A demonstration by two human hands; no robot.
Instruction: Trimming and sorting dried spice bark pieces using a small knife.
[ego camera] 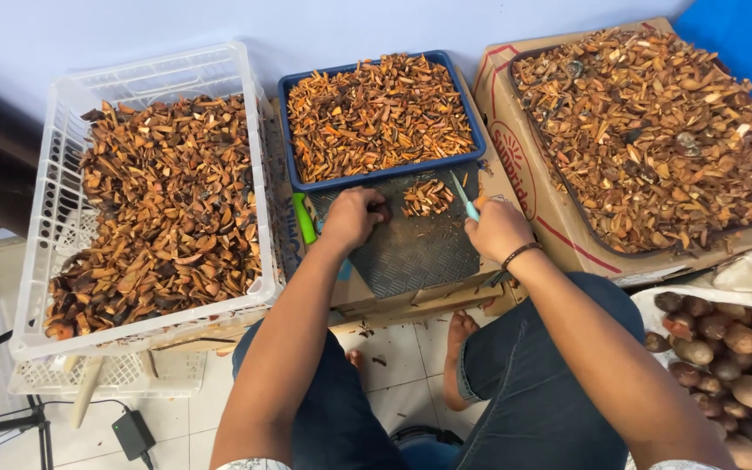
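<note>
Knees in dark blue trousers (559, 383) fill the bottom of the view, with a bare foot (459, 348) on the tiled floor (393, 348) between them. From there both forearms reach up to a dark textured board (419, 252) lying in front of a blue tub (306, 130). Fingers of the left hand (352, 218) are curled and pressed together over a small brown nut piece (382, 212) held down on the board; a green handle (305, 218) shows just left of these fingers. Fingers of the right hand (498, 231) are closed around a knife (463, 198) with a pale teal blade, which points up and to the left. Between the two sets of fingers, slightly beyond them, lies a small heap of orange-brown slices (426, 197). Beyond the fingers, the blue tub is full of the same slices. Left of the left fingers stands a white plastic crate (45, 174) of larger brown husk pieces, and right of the right fingers a cardboard box (533, 200) carries a tray of chips. Whole brown nuts (733, 357) lie in a bag near the right elbow.
</note>
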